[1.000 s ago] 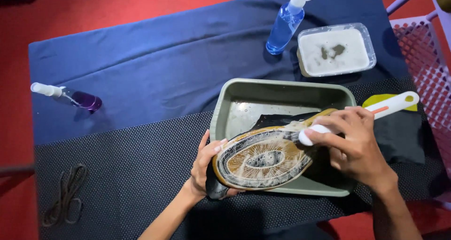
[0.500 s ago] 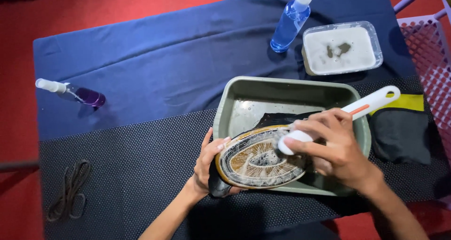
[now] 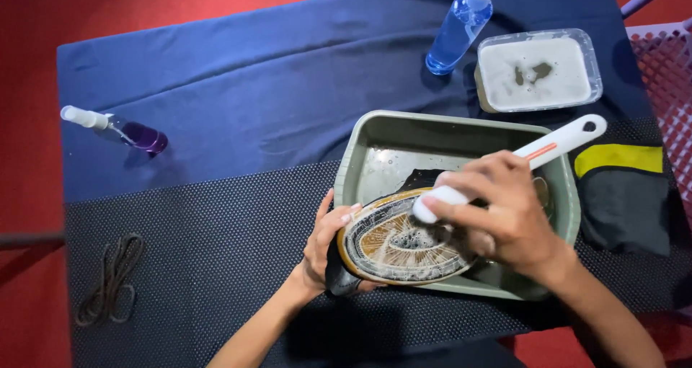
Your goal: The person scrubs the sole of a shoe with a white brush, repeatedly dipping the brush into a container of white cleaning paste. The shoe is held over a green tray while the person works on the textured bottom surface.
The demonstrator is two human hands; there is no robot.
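Two spray bottles [image 3: 461,25] [image 3: 119,129], laces [image 3: 108,280], cloth [image 3: 626,195]

Left of the grey tub [image 3: 375,134] the dotted mat [image 3: 202,253] lies open — only the coiled laces [image 3: 108,281] there; behind, the blue spray bottle [image 3: 458,29] and lidded container [image 3: 537,69] crowd the path.

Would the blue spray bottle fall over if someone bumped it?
Probably, fairly easily. The blue spray bottle stands tall and narrow on soft, wrinkled blue cloth, so its footing looks unsteady. It seems to hold liquid, which may steady it a little. Once down, its round body might roll.
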